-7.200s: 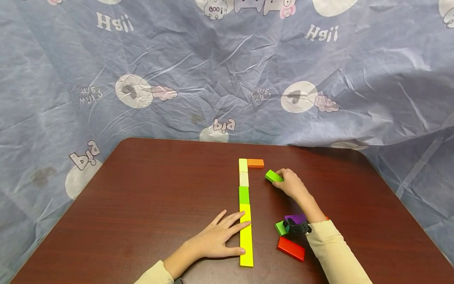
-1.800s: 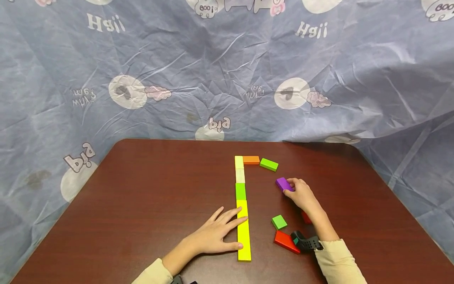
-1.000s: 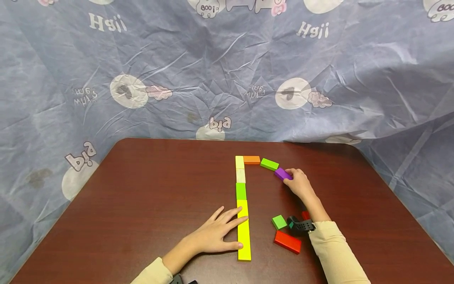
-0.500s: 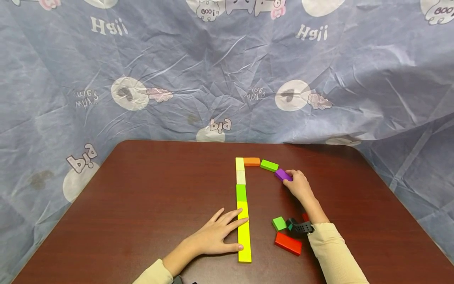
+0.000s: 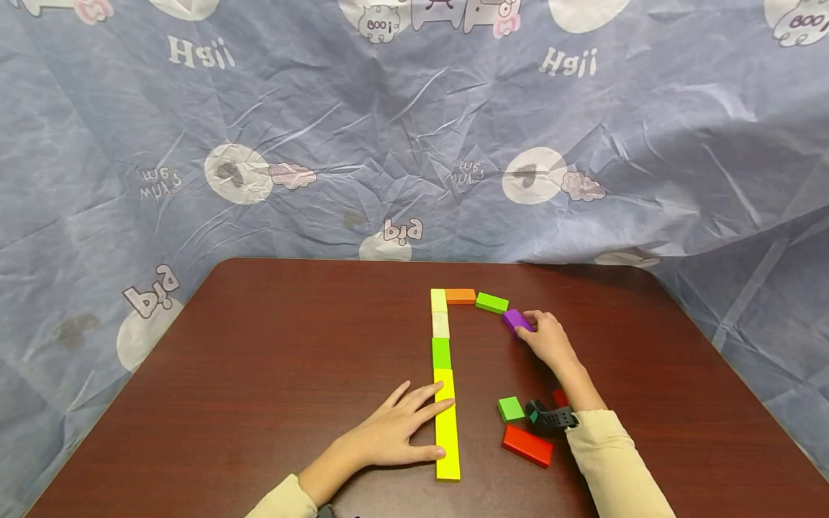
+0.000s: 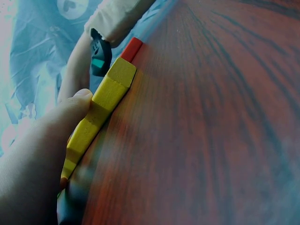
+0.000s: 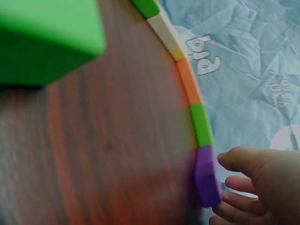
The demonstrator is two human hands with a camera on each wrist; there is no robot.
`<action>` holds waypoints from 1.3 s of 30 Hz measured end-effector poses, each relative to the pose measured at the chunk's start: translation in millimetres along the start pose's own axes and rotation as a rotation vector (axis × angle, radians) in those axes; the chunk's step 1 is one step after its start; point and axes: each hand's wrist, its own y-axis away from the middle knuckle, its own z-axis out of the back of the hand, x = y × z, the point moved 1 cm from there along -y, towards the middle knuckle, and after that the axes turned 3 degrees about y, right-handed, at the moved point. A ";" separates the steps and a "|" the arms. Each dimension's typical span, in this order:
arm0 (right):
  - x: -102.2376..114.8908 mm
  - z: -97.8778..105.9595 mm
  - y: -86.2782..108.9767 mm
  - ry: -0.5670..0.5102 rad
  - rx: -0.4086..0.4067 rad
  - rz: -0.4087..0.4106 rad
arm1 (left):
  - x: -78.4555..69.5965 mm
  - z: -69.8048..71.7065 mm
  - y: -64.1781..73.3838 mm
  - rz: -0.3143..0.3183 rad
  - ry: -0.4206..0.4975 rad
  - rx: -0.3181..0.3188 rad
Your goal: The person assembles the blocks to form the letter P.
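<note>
My left hand (image 5: 387,435) lies with spread fingers and thumb on the yellow blocks (image 5: 447,453) at the near end of a straight row. Beyond them the row continues with a green block (image 5: 441,353), a pale wood block (image 5: 440,325) and a light yellow block (image 5: 438,300). From its far end an orange block (image 5: 460,296) and a lime green block (image 5: 492,302) curve rightward. A purple block (image 5: 516,320) sits at the curve's end, its corner by the lime green one. My right hand (image 5: 547,339) pinches it between thumb and fingers; its right end is hidden.
Near my right wrist lie a small green block (image 5: 510,409), a red block (image 5: 527,446) and another red piece (image 5: 560,398) partly hidden by the arm. The brown tabletop (image 5: 291,338) ends at a printed blue cloth (image 5: 311,108) behind.
My right hand set down the lime green block beside the orange one, then brought the purple block from the loose pile to the curve's end. My left hand stayed on the yellow blocks.
</note>
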 end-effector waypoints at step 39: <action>-57.8 44.9 99.0 0.020 0.280 0.332 | 3.8 -1.3 0.0 0.003 -0.025 -0.008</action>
